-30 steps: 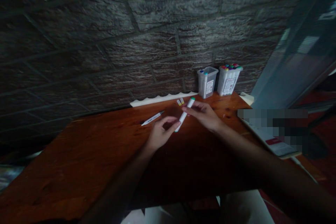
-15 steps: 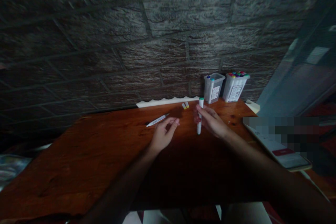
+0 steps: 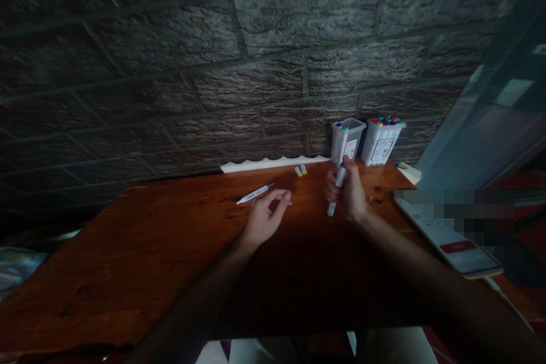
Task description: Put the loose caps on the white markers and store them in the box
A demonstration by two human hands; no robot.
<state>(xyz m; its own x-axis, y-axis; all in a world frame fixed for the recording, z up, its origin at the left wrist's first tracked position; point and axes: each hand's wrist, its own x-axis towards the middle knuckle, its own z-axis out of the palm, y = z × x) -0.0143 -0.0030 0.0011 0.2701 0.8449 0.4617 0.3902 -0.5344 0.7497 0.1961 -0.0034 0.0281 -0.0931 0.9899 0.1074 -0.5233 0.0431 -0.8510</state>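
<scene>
My right hand (image 3: 350, 190) is wrapped round a white marker (image 3: 340, 176) with a green cap end, its thumb up by the top. The marker stands tilted just in front of the left tub. Nothing shows in my left hand (image 3: 267, 216), its fingers loosely curved above the table. Just behind that hand lies a white uncapped marker (image 3: 253, 194) with a dark tip. Two small white caps (image 3: 301, 170) with yellow ends rest farther back, side by side.
Against the brick wall stand a clear tub (image 3: 347, 139) with a few markers and a fuller tub (image 3: 383, 143) of coloured markers. A white wavy-edged strip (image 3: 273, 164) lies along the wall. At right is a phone (image 3: 460, 253) with a cable, on the wooden table (image 3: 140, 250).
My left hand let go of the green-ended marker. My right hand carried it rightward, turned it more upright, and shifted from a fingertip hold to a wrapped grip. The view swung slightly.
</scene>
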